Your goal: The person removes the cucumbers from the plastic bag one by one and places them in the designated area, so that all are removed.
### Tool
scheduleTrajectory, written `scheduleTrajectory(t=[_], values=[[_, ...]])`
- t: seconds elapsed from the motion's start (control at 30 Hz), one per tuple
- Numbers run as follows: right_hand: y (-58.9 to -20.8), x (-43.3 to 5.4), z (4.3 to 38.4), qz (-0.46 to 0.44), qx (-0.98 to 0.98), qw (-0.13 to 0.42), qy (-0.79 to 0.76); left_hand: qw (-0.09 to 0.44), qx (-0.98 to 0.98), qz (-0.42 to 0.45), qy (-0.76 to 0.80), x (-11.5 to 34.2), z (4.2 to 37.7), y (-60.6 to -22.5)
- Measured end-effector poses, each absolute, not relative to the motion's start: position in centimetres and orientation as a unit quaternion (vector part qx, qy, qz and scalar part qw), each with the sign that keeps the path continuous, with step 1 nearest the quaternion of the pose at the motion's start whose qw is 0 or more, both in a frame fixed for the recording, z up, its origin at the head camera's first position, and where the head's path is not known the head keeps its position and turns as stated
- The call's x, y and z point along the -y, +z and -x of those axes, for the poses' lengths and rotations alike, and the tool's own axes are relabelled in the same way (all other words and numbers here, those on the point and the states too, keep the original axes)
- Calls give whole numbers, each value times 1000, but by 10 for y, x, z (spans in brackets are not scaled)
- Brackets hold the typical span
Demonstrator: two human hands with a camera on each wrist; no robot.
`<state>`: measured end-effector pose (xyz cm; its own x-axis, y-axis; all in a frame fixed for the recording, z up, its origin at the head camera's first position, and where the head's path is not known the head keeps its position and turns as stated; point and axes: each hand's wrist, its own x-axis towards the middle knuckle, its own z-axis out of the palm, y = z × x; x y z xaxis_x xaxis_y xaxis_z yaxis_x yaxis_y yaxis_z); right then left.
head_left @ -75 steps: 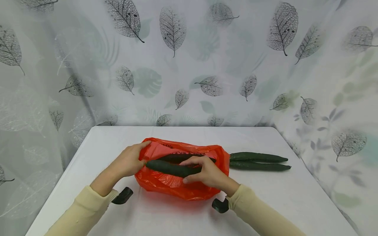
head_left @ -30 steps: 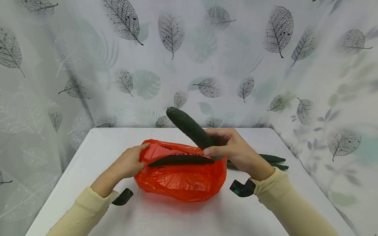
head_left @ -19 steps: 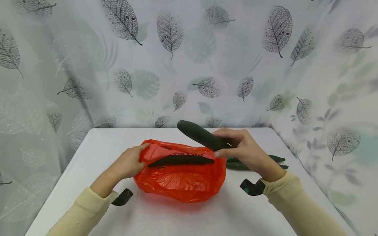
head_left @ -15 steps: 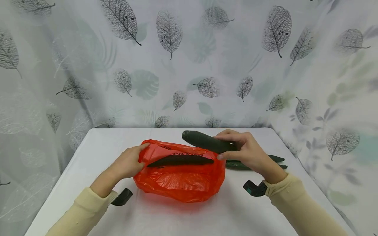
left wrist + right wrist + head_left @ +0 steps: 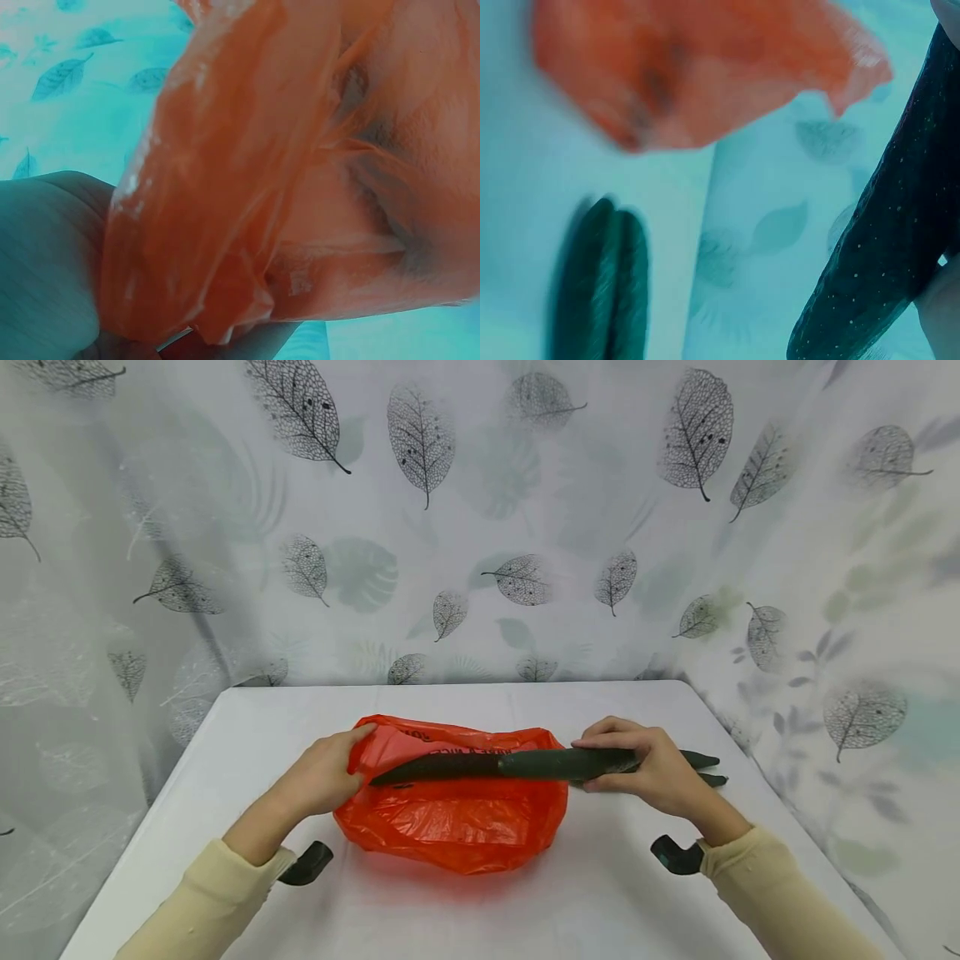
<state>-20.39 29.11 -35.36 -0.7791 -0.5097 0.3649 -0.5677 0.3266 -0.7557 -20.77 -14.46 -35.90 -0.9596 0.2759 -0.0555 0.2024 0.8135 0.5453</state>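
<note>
My left hand [image 5: 318,777] pinches the left rim of a red plastic bag [image 5: 450,847], whose mouth is spread toward me. One cucumber [image 5: 431,767] lies inside it, along the back wall. My right hand [image 5: 652,768] grips a second cucumber [image 5: 551,765] by its right part, thumb in front and fingers behind. That cucumber is held nearly level over the bag's right rim, its free end overlapping the one inside. In the right wrist view the gripped cucumber [image 5: 889,217] slants down the right side. The left wrist view is mostly filled by crumpled bag film [image 5: 225,172].
Two more cucumbers [image 5: 701,760] lie side by side on the white table [image 5: 465,918], right of the bag and partly behind my right hand. A leaf-patterned curtain [image 5: 480,527] hangs behind the table and along both sides.
My right hand has lifted the cucumber out of the bag's interior, moved it right, then lowered and levelled it by the right rim. My left hand keeps its hold on the bag.
</note>
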Motion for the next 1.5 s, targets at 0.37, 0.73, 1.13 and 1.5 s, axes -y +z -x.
scheduleTrajectory(t=[0.37,0.73,1.13,1.5], values=[[-381,-333,199,-295,865,60,400,60,-951,-130,273,145,209,-359],[-407,-369,202,-268,891,63,362,55,-953,-130,269,146,210,-361],[-432,-396,206,-210,930,50,296,48,-952,-141,268,146,209,-361],[-449,-406,213,-179,951,16,251,49,-953,-137,267,146,208,-361]])
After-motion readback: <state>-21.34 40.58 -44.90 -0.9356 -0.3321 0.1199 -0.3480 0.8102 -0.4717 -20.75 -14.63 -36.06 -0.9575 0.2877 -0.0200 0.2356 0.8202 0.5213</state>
